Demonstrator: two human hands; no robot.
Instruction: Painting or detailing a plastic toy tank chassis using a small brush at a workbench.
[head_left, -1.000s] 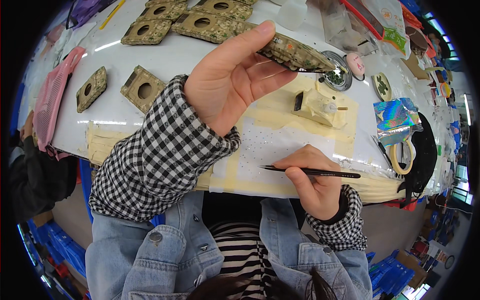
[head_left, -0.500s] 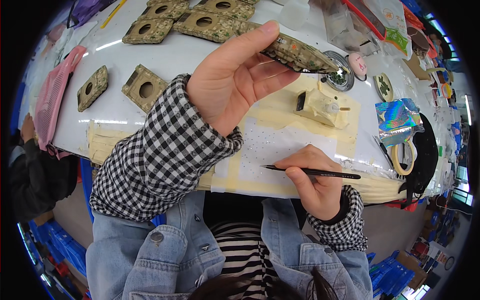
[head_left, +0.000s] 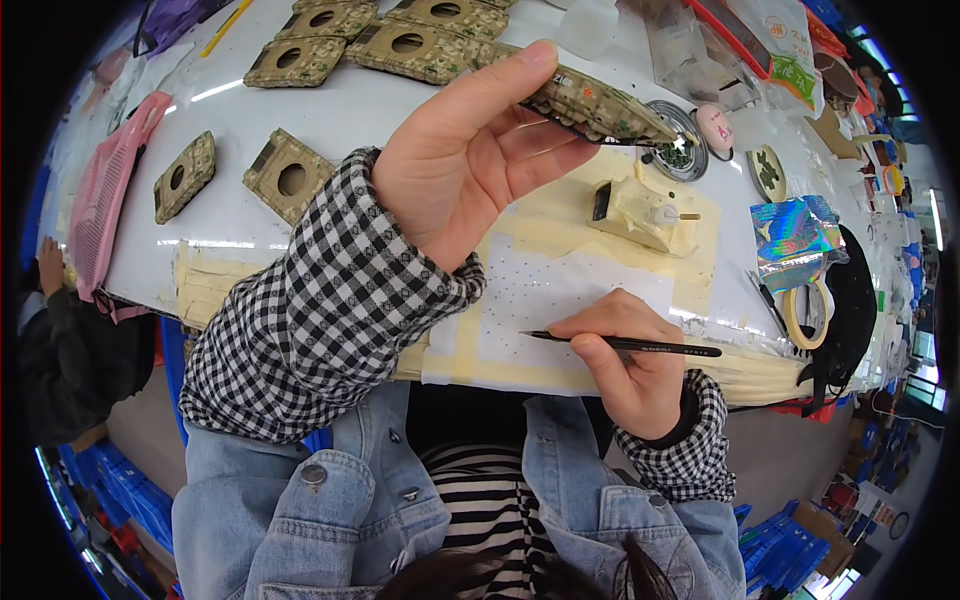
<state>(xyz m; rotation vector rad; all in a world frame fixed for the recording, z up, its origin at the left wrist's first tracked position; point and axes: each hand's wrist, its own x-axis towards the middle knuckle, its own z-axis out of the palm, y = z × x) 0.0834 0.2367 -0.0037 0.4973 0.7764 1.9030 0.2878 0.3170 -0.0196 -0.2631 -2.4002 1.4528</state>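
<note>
My left hand (head_left: 455, 150) holds up a camouflage model tank hull (head_left: 600, 108), gripping it between the thumb and fingers. Lower down, my right hand (head_left: 630, 360) pinches slim black tweezers (head_left: 660, 347). Their pointed tip is just above or on a white sheet of paper (head_left: 515, 365) sprinkled with tiny specks; I cannot tell if it touches. Behind the sheet, a tan block wrapped in masking tape (head_left: 635, 215), with a small rod sticking out, rests on the taped work surface.
More camouflage hulls with round holes (head_left: 405, 45) sit at the far left, and two others (head_left: 290, 178) lie nearer. A pink plastic basket (head_left: 110, 190) stands left. To the right are a round dish of green bits (head_left: 680, 158), shiny foil (head_left: 795, 240) and a tape roll (head_left: 806, 315).
Both hands hold almost still, with the hull and the tweezers in the same places. At the far left, another person's hand and arm have shifted slightly.
</note>
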